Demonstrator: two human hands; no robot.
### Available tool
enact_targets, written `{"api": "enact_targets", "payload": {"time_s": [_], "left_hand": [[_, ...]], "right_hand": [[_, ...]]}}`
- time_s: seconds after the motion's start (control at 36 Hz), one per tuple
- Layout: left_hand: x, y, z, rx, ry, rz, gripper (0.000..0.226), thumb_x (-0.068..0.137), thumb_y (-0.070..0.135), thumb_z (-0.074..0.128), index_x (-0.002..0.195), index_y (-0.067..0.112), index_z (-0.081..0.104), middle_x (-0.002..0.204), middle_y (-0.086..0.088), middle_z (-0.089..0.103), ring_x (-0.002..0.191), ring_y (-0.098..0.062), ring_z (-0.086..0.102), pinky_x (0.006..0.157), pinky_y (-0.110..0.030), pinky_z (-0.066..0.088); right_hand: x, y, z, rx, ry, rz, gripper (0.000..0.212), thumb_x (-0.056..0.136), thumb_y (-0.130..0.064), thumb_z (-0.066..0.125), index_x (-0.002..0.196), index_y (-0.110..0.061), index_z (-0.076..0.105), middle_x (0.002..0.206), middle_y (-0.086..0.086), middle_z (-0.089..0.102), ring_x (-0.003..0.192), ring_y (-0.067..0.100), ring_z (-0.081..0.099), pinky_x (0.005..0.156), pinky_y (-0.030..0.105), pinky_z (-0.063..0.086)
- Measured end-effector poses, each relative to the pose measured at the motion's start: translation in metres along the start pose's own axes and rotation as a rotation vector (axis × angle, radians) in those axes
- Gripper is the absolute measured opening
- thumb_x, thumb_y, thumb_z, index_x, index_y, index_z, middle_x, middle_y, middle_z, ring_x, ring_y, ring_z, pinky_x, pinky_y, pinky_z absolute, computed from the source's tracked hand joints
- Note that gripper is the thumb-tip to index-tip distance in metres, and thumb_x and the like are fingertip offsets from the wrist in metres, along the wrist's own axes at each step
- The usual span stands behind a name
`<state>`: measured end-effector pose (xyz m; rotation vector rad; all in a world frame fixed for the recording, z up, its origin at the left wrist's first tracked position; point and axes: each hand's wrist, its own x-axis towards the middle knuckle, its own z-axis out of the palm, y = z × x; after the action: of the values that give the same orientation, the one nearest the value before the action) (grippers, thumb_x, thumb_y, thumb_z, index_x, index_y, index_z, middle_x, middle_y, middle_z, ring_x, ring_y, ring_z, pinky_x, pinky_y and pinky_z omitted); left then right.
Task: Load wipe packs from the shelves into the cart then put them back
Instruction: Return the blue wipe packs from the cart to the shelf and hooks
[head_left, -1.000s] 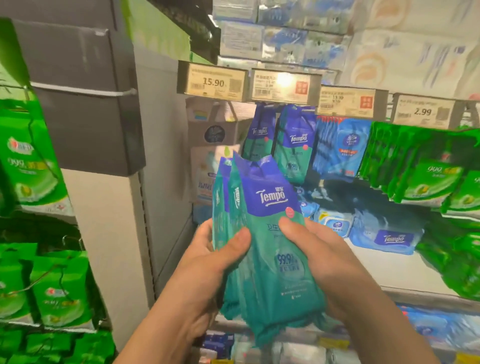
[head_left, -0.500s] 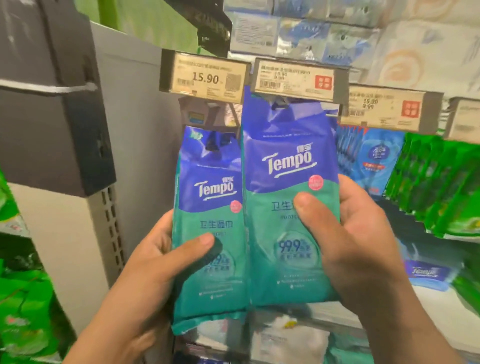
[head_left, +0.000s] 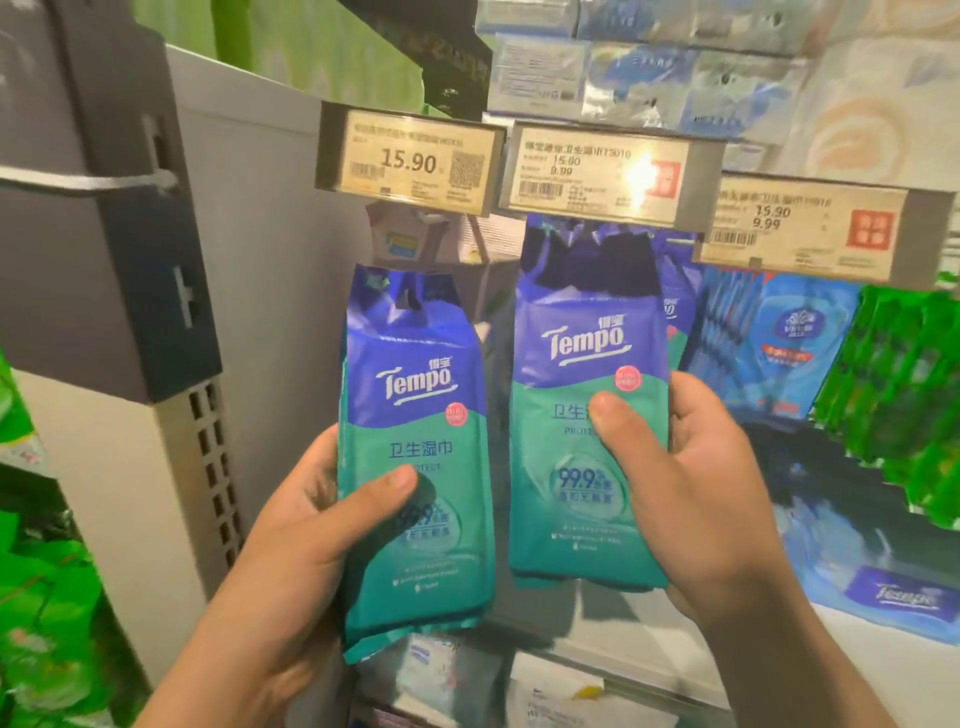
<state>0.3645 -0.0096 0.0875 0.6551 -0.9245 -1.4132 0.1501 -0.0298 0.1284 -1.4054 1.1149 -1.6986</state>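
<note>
My left hand (head_left: 291, 561) grips a blue and teal Tempo wipe pack (head_left: 415, 415) upright, thumb across its front. My right hand (head_left: 685, 483) grips a second Tempo wipe pack (head_left: 576, 457) of the same kind, lifted higher so its top sits just under the middle price tag (head_left: 608, 174). More Tempo packs (head_left: 672, 312) hang behind it on the peg. The two held packs stand side by side with a narrow gap between them. No cart is in view.
Price tags (head_left: 410, 161) line the shelf edge above. Blue wipe packs (head_left: 779, 338) and green packs (head_left: 904, 384) hang to the right. A grey box (head_left: 104, 218) juts out at left above more green packs (head_left: 41, 623). Flat packs (head_left: 904, 597) lie on the lower shelf.
I separated the packs, one per hand, and raised them toward the pegs. The right-hand pack has moved up under the middle tag, and the view has closed in.
</note>
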Motion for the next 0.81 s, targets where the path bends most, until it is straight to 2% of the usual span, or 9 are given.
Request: {"api": "enact_targets", "payload": {"time_s": [0.11, 0.22, 0.42, 0.47, 0.53, 0.58, 0.64, 0.72, 0.81], "left_hand": [[0.001, 0.001, 0.001, 0.003, 0.015, 0.013, 0.088, 0.041, 0.035, 0.101, 0.120, 0.017, 0.069, 0.119, -0.020, 0.073, 0.092, -0.034, 0.076, 0.072, -0.045, 0.063], [0.004, -0.001, 0.002, -0.015, 0.018, 0.010, 0.088, 0.039, 0.036, 0.101, 0.119, 0.017, 0.070, 0.118, -0.019, 0.073, 0.091, -0.033, 0.076, 0.072, -0.044, 0.063], [0.009, -0.007, -0.001, -0.036, -0.004, 0.013, 0.088, 0.040, 0.035, 0.102, 0.119, 0.015, 0.069, 0.118, -0.020, 0.073, 0.089, -0.031, 0.076, 0.070, -0.041, 0.063], [0.010, -0.008, 0.000, -0.030, -0.015, 0.017, 0.082, 0.045, 0.028, 0.100, 0.119, 0.015, 0.069, 0.118, -0.020, 0.073, 0.088, -0.030, 0.076, 0.068, -0.040, 0.063], [0.012, -0.009, 0.001, -0.046, -0.016, 0.018, 0.059, 0.061, 0.015, 0.088, 0.117, 0.014, 0.070, 0.115, -0.021, 0.074, 0.085, -0.030, 0.076, 0.066, -0.039, 0.063], [0.014, -0.009, 0.003, -0.043, -0.019, 0.017, 0.045, 0.071, 0.013, 0.077, 0.115, 0.014, 0.070, 0.114, -0.021, 0.074, 0.084, -0.029, 0.076, 0.066, -0.039, 0.063], [0.016, -0.010, 0.004, -0.036, -0.013, 0.020, 0.043, 0.073, 0.011, 0.073, 0.115, 0.015, 0.070, 0.114, -0.021, 0.074, 0.084, -0.029, 0.076, 0.068, -0.040, 0.063], [0.019, -0.011, 0.002, -0.017, -0.023, 0.031, 0.055, 0.066, 0.015, 0.084, 0.119, 0.015, 0.069, 0.117, -0.021, 0.073, 0.088, -0.030, 0.075, 0.072, -0.042, 0.063], [0.021, -0.011, 0.001, 0.021, -0.054, 0.039, 0.081, 0.049, 0.030, 0.099, 0.122, 0.016, 0.067, 0.120, -0.021, 0.072, 0.093, -0.032, 0.075, 0.075, -0.043, 0.063]], "right_hand": [[-0.002, 0.015, 0.004, -0.020, 0.001, 0.014, 0.034, 0.088, -0.012, 0.073, 0.119, -0.017, 0.060, 0.105, -0.006, 0.078, 0.096, 0.013, 0.075, 0.081, 0.035, 0.059], [0.002, 0.032, 0.005, -0.041, -0.059, 0.097, 0.039, 0.083, -0.010, 0.078, 0.117, -0.017, 0.062, 0.106, -0.005, 0.078, 0.099, 0.015, 0.074, 0.090, 0.045, 0.059], [0.033, 0.054, 0.008, -0.118, 0.086, 0.048, 0.029, 0.088, -0.025, 0.076, 0.114, -0.022, 0.064, 0.105, -0.008, 0.077, 0.097, 0.011, 0.073, 0.092, 0.048, 0.058], [0.045, 0.059, 0.010, -0.144, 0.121, 0.031, 0.033, 0.086, -0.031, 0.077, 0.115, -0.021, 0.064, 0.104, -0.009, 0.077, 0.097, 0.009, 0.073, 0.092, 0.044, 0.058], [0.056, 0.064, 0.013, -0.154, 0.152, 0.035, 0.031, 0.086, -0.036, 0.076, 0.111, -0.020, 0.066, 0.101, -0.010, 0.077, 0.095, 0.007, 0.072, 0.091, 0.039, 0.057], [0.068, 0.068, 0.016, -0.161, 0.176, 0.039, 0.020, 0.089, -0.032, 0.075, 0.102, -0.019, 0.069, 0.093, -0.010, 0.076, 0.087, 0.005, 0.070, 0.083, 0.030, 0.053], [0.080, 0.072, 0.019, -0.164, 0.210, 0.030, 0.016, 0.091, -0.029, 0.072, 0.100, -0.016, 0.070, 0.087, -0.008, 0.073, 0.081, 0.009, 0.065, 0.075, 0.025, 0.048], [0.099, 0.081, 0.026, -0.146, 0.239, 0.093, 0.019, 0.091, -0.028, 0.070, 0.099, -0.012, 0.066, 0.083, -0.003, 0.067, 0.076, 0.012, 0.059, 0.064, 0.017, 0.043], [0.112, 0.086, 0.030, -0.058, 0.225, 0.165, 0.020, 0.092, -0.028, 0.070, 0.097, -0.018, 0.053, 0.094, 0.000, 0.069, 0.093, 0.017, 0.067, 0.078, 0.023, 0.044]]}}
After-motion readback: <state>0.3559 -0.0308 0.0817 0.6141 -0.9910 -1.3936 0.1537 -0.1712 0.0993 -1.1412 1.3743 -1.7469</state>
